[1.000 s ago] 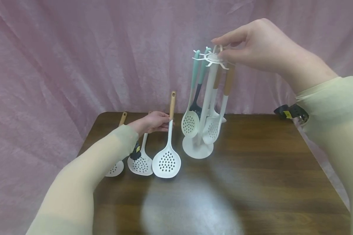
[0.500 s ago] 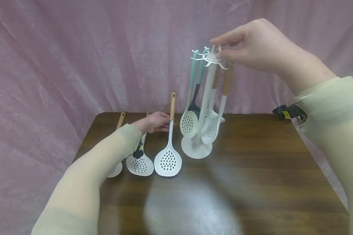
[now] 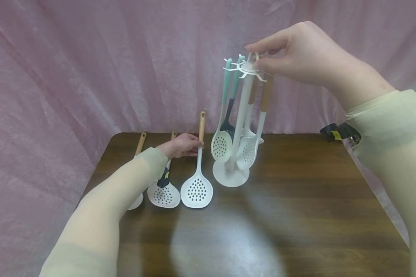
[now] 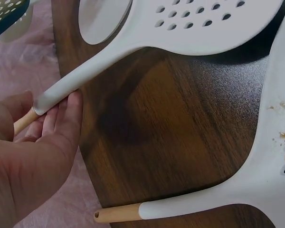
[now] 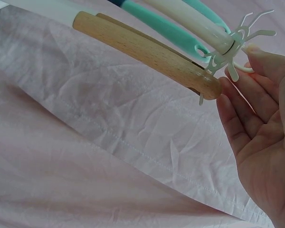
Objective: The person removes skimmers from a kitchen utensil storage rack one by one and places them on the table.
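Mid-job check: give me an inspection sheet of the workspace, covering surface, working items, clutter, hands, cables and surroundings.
Surface: dark brown wooden table, glare patch near the front.
Job's things: white plastic utensil stand upright, hung with teal-handled and wood-handled utensils; white slotted skimmer with wooden handle, bowl end on the table.
Clutter: two more white wood-handled skimmers lying to its left, one partly hidden by the sleeve.
Hands: left hand grips the skimmer's handle; right hand touches the stand's hook ring.
Cables: nothing seen.
Surroundings: pink crinkled fabric backdrop.
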